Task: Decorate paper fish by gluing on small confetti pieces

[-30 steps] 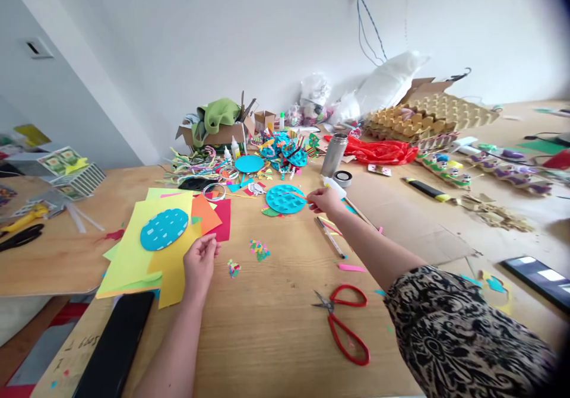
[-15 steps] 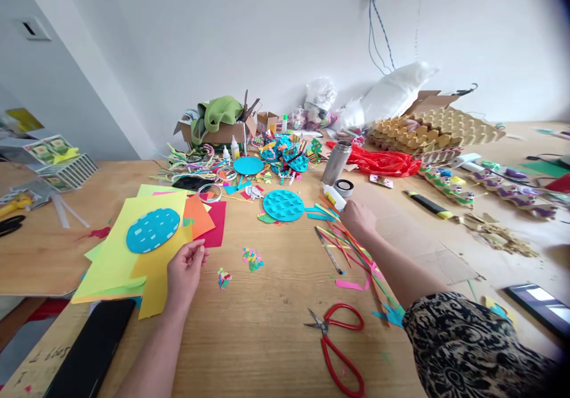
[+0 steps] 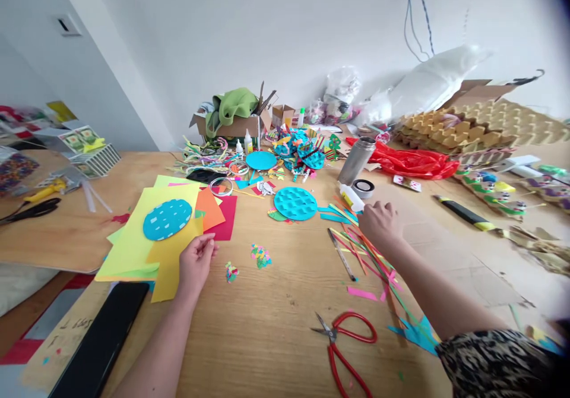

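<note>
Wooden worktop (image 3: 276, 327), cluttered, against a pale wall (image 3: 267, 35). Switch (image 3: 67, 25) on the wall far left, blue cables (image 3: 421, 18) hanging far right. Left hand (image 3: 196, 261) over the edge of the yellow paper (image 3: 133, 226), grip pressed together, thumb against fingertips. Right hand (image 3: 380, 223) at right, fingers curled down at the far end of the paper strips (image 3: 371, 258); cannot tell if the grip pinches any. White glue bottle (image 3: 351, 198) lies just beside that hand, to its left, near the flask (image 3: 356, 161) and tape roll (image 3: 363, 188). Bumpy blue disc (image 3: 295, 203) mid-worktop; spotted blue oval (image 3: 167, 220) on the yellow paper. Confetti (image 3: 260, 256) in two small heaps between the hands. Red-handled scissors (image 3: 332, 334) near side, blades apart; black phone (image 3: 100, 341) near left. Far side: carton (image 3: 234, 128) with green cloth (image 3: 231, 106), red plastic bag (image 3: 409, 159), egg trays (image 3: 445, 126).
</note>
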Available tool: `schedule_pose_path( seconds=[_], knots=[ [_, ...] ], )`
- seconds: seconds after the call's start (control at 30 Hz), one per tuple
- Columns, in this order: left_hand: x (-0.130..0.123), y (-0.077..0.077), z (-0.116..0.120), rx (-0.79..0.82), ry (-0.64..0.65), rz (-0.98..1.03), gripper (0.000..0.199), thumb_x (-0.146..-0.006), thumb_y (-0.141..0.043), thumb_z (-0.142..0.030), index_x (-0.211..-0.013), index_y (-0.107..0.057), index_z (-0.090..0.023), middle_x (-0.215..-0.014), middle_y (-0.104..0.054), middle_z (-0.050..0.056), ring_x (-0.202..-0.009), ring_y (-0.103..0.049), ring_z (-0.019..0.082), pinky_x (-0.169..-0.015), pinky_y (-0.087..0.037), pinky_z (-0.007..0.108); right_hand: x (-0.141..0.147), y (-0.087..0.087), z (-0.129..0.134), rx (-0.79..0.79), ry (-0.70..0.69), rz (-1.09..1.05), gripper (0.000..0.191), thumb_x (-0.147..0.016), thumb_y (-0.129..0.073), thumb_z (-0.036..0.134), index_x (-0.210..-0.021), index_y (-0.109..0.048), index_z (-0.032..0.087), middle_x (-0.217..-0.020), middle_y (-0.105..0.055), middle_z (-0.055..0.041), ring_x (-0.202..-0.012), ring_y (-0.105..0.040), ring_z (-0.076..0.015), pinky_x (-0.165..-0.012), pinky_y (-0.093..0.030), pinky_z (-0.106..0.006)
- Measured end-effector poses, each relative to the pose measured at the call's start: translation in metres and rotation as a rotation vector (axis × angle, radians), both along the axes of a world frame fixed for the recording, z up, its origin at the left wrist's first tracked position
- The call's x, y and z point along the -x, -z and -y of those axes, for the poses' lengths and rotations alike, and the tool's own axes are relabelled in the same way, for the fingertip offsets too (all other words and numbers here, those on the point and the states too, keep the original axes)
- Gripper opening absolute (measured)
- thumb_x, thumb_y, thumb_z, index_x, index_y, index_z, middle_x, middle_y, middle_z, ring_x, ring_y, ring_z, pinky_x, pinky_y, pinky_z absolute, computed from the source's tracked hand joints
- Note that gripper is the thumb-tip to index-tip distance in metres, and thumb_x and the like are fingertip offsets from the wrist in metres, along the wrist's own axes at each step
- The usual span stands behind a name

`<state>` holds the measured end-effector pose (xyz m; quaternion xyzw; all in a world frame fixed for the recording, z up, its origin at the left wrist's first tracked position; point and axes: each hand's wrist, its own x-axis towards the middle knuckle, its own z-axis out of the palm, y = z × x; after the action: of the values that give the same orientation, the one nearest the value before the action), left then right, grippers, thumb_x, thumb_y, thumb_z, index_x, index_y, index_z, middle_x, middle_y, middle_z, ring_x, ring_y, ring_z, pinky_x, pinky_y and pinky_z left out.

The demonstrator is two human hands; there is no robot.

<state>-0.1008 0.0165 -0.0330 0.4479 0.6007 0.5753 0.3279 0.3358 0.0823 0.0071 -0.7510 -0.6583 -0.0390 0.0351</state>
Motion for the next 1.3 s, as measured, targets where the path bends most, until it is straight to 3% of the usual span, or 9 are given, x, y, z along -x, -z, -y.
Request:
schedule_pose_path(
  seconds=[0.1, 0.23, 0.37, 0.53, 0.63, 0.77, 0.93, 1.1, 1.3],
  knots=[
    [-0.002, -0.001, 0.001, 0.002, 0.000, 0.006, 0.041, -0.068, -0.071, -0.047, -0.092, -0.068, -0.015, -0.070, -0.068, 0.004, -0.062, -0.064, 0.016, -0.058, -0.052, 0.026, 0.017, -0.007, 0.000, -0.073, -0.076, 0.060, 0.034, -0.092, -0.043, 0.031, -0.100, -0.069, 0.011, -0.108, -0.062, -0.0244, -0.113, -0.048, -0.0402, -0.089, -0.040, -0.051],
    [-0.005, -0.006, 0.002, -0.004, -0.007, -0.015, 0.039, -0.068, -0.071, -0.048, -0.090, -0.068, -0.015, -0.067, -0.068, 0.003, -0.061, -0.064, 0.016, -0.059, -0.053, 0.027, 0.062, -0.014, -0.009, -0.103, -0.335, -0.007, 0.037, -0.094, -0.045, 0.042, -0.105, -0.068, 0.015, -0.105, -0.065, -0.0162, -0.104, -0.053, -0.0308, -0.092, -0.041, -0.040],
    [-0.006, -0.006, 0.003, -0.027, -0.014, -0.032, 0.037, -0.069, -0.070, -0.047, -0.089, -0.069, -0.016, -0.067, -0.068, 0.004, -0.062, -0.065, 0.017, -0.061, -0.053, 0.028, 0.107, -0.011, -0.023, -0.066, -0.533, -0.084, 0.053, -0.087, -0.057, 0.051, -0.127, -0.058, 0.015, -0.122, -0.060, -0.0171, -0.116, -0.050, -0.0339, -0.100, -0.038, -0.043],
    [-0.004, 0.002, 0.003, -0.043, 0.000, -0.070, 0.031, -0.073, -0.068, -0.043, -0.091, -0.069, -0.017, -0.070, -0.069, 0.005, -0.065, -0.066, 0.018, -0.064, -0.053, 0.028, 0.119, -0.006, -0.056, 0.107, -0.459, -0.167, 0.096, -0.070, -0.071, 0.061, -0.148, -0.034, 0.019, -0.148, -0.039, -0.0204, -0.132, -0.041, -0.0410, -0.107, -0.031, -0.052],
    [-0.003, 0.006, 0.003, -0.059, 0.013, -0.093, 0.028, -0.075, -0.067, -0.040, -0.093, -0.069, -0.018, -0.073, -0.070, 0.005, -0.068, -0.067, 0.018, -0.066, -0.053, 0.028, 0.107, -0.012, -0.078, 0.143, -0.397, -0.181, 0.098, -0.073, -0.067, 0.063, -0.150, -0.029, 0.017, -0.147, -0.040, -0.0236, -0.131, -0.043, -0.0419, -0.100, -0.039, -0.053],
    [-0.004, 0.005, 0.005, -0.086, 0.022, -0.152, 0.025, -0.077, -0.066, -0.036, -0.094, -0.070, -0.019, -0.078, -0.072, 0.006, -0.072, -0.068, 0.019, -0.069, -0.054, 0.028, 0.096, -0.025, -0.089, 0.185, -0.409, -0.176, 0.092, -0.073, -0.068, 0.059, -0.147, -0.037, 0.015, -0.144, -0.046, -0.0227, -0.131, -0.044, -0.0419, -0.100, -0.041, -0.052],
    [-0.007, 0.000, 0.008, -0.132, 0.071, -0.272, 0.022, -0.081, -0.061, -0.031, -0.096, -0.069, -0.018, -0.082, -0.073, 0.006, -0.075, -0.069, 0.018, -0.069, -0.054, 0.027, 0.121, -0.015, -0.042, 0.150, -0.624, -0.226, 0.077, -0.081, -0.063, 0.056, -0.143, -0.044, 0.015, -0.146, -0.045, -0.0188, -0.135, -0.041, -0.0343, -0.111, -0.034, -0.047],
    [-0.007, -0.002, 0.008, -0.151, 0.087, -0.342, 0.020, -0.084, -0.058, -0.027, -0.097, -0.068, -0.016, -0.083, -0.073, 0.007, -0.075, -0.070, 0.017, -0.069, -0.054, 0.027, 0.156, 0.023, 0.033, 0.155, -0.912, -0.443, 0.090, -0.090, -0.042, 0.064, -0.154, -0.012, 0.009, -0.159, -0.016, -0.0225, -0.148, -0.017, -0.0288, -0.117, -0.028, -0.046],
    [-0.008, -0.005, 0.008, -0.150, 0.088, -0.347, 0.019, -0.084, -0.057, -0.026, -0.097, -0.067, -0.016, -0.083, -0.073, 0.007, -0.075, -0.070, 0.017, -0.070, -0.055, 0.026, 0.189, 0.051, 0.047, 0.183, -1.003, -0.433, 0.093, -0.090, -0.037, 0.066, -0.154, -0.010, 0.004, -0.157, -0.017, -0.0267, -0.147, -0.010, -0.0340, -0.119, -0.019, -0.054]
  ],
)
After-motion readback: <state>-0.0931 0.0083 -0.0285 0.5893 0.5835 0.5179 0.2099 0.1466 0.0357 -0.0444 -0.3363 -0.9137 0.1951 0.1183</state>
